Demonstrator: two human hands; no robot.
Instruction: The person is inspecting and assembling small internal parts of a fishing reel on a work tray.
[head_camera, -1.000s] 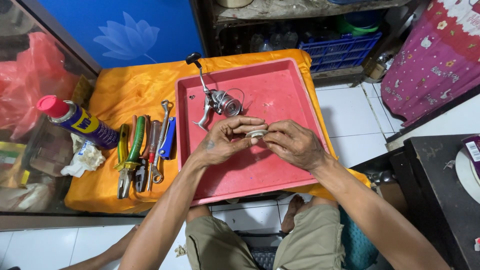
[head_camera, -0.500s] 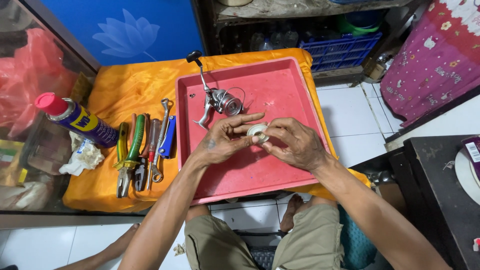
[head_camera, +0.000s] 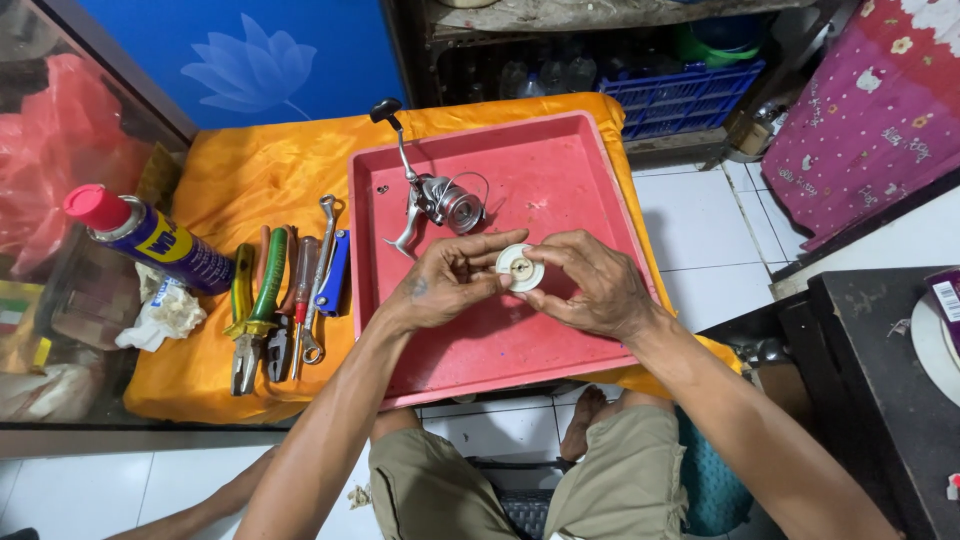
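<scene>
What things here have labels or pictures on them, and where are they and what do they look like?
Spray can: lying on the orange cloth, left of the hand tools; blue and yellow label, red cap.
Flower panel: standing behind the table; blue, with a pale lotus picture.
Small package: far right edge, on the dark surface; purple with a white label patch.

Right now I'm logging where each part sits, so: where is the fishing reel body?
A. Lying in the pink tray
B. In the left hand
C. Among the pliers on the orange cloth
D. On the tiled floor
A: the fishing reel body lies in the pink tray, beyond both hands, which hold a small white round part.
</scene>
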